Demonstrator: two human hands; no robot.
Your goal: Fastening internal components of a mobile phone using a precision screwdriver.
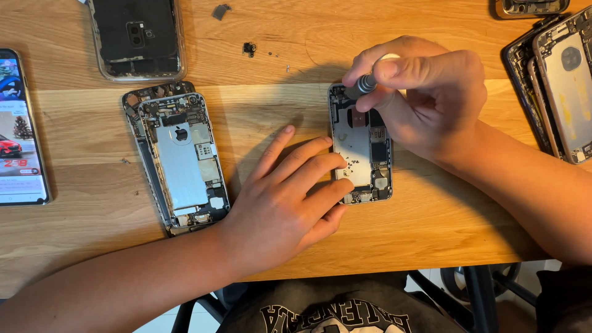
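Left hand [290, 203] flat, fingers spread, pinning opened phone chassis [361, 145] to table [431, 228]; right hand [425, 92] pinching precision screwdriver [361, 86] at top corner. Best kept vertical, pressure light, chassis steady.

From my feed the wooden table [431, 222] is evenly and warmly lit, with soft shadows falling left of both hands onto the wood. The picture is sharp across the middle with no strong glare. Only the dark space under the table edge stays dim and murky.
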